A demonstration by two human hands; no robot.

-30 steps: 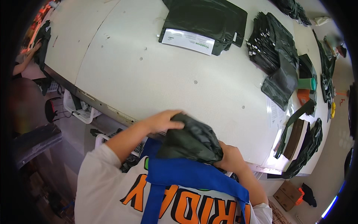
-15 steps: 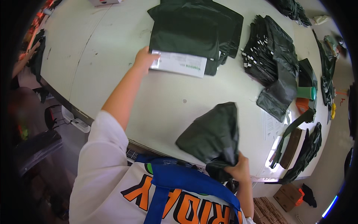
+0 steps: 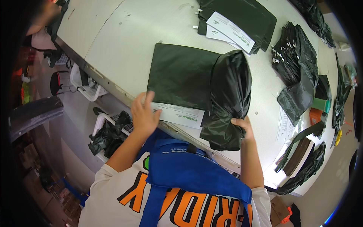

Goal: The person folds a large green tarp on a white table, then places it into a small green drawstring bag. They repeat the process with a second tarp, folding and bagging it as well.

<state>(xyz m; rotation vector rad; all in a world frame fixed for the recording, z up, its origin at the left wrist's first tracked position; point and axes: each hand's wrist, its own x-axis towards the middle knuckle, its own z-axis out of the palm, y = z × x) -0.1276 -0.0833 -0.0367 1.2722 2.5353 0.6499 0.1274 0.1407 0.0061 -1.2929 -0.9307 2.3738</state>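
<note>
A flat dark green rectangular piece [image 3: 179, 75], like coated fabric or a bag, lies before me. A white printed sheet [image 3: 181, 115] shows along its near edge. My left hand [image 3: 145, 116] is at the sheet's left end, fingers apart and seemingly touching that corner. A bunched, shiny dark green piece [image 3: 231, 90] is gripped in my right hand [image 3: 244, 128], the thumb on top and the other fingers hidden under it. It stands puffed up and covers the flat piece's right side.
Farther back, more green pieces [image 3: 242, 13] lie with white sheets [image 3: 230, 32] on them. A stack of dark pieces with white tags [image 3: 293, 56] is at right, near a green roll [image 3: 320, 104]. White baskets [image 3: 102, 132] stand below the table edge [image 3: 124, 111]. Another person's arm [image 3: 43, 17] shows at far left.
The flat green piece and its white sheet came off the pile, toward me. My left hand drew back with them and its fingers spread. The bunched piece moved up beside them in my right hand.
</note>
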